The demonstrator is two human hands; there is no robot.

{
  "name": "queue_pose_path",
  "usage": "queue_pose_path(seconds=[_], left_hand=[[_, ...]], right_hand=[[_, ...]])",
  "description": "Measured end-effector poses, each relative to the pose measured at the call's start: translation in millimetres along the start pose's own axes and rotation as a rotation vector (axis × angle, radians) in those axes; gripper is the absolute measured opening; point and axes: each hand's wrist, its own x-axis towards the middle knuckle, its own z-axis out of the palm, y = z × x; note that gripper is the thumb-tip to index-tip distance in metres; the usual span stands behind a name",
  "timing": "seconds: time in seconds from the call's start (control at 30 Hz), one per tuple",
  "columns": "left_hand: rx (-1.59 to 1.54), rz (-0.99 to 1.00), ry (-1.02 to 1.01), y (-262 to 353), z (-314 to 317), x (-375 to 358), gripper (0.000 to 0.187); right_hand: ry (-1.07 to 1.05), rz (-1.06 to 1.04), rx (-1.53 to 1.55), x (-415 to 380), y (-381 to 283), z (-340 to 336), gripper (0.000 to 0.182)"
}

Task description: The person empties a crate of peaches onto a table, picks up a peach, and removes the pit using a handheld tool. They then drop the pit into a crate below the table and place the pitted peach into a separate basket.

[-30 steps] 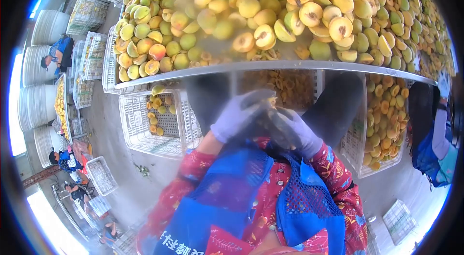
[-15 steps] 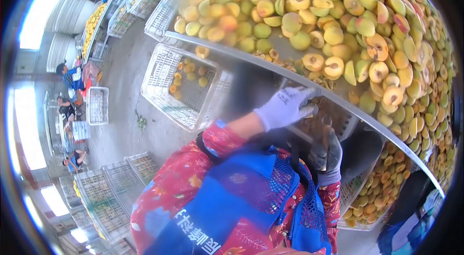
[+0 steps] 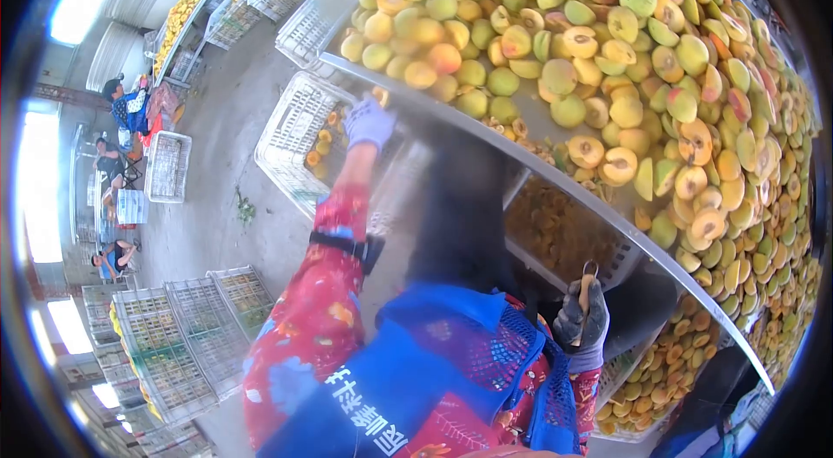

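Note:
My left hand (image 3: 369,124), in a pale lavender glove, is stretched out over a white plastic crate (image 3: 276,130) on the floor. A cut apricot (image 3: 379,95) is right at its fingertips, by the crate's rim; the fingers are blurred. Several apricot pieces (image 3: 324,141) lie inside that crate. In front of my body, my right hand (image 3: 583,317), wearing a grey glove, is closed around a wooden-handled pitting tool (image 3: 592,289) with a metal loop at its tip. The tool points up, close to a crate of brown scraps (image 3: 555,228) beneath the table edge.
A metal-edged table (image 3: 529,150) carries a big heap of whole and halved apricots (image 3: 607,68). Below it on the right stands a crate of apricot halves (image 3: 668,363). Stacked crates (image 3: 173,345) stand at the lower left. People (image 3: 126,111) sit farther off.
My left hand has moved left, from beside my right hand under the table edge to the white crate. My right hand has dropped slightly and still holds the tool.

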Motion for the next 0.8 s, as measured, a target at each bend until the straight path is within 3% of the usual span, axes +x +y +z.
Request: queue_pose_path(seconds=[0.03,0.13,0.27,0.33,0.4,0.53,0.6,0.67,0.73,0.8], left_hand=[[0.001,-0.068,0.012,-16.7,25.6,25.5,0.059],[0.072,0.073,0.068,-39.5,89.8,83.5,0.067],[-0.005,0.114,-0.109,-59.0,127.5,132.8,0.059],[0.05,0.148,0.072,-52.7,104.8,112.5,0.049],[0.012,0.047,0.216,-65.4,80.9,97.8,0.039],[0.367,-0.049,0.101,-110.3,45.3,59.6,0.032],[0.533,0.178,0.424,-94.8,24.6,9.2,0.031],[-0.205,0.356,0.029,-32.4,-20.9,-26.9,0.031],[-0.361,0.58,0.017,63.0,-58.2,-76.2,0.031],[-0.395,0.948,0.086,122.8,-28.4,-84.9,0.032]], right_hand=[[0.059,0.008,-0.045,2.1,2.1,2.9,0.04],[0.115,0.016,-0.104,7.4,4.7,13.9,0.039],[0.14,-0.004,-0.099,5.1,5.6,27.6,0.037],[0.224,-0.012,-0.126,6.3,8.8,34.3,0.037],[0.184,-0.018,-0.112,7.8,9.5,36.9,0.035],[0.181,-0.02,-0.1,13.1,7.3,39.5,0.036],[0.186,-0.009,-0.096,16.4,6.3,38.6,0.035],[0.256,-0.024,-0.138,15.4,6.3,49.3,0.033],[0.264,-0.009,-0.169,16.2,7.4,48.3,0.032],[0.265,-0.063,-0.231,16.0,8.3,53.3,0.032]])
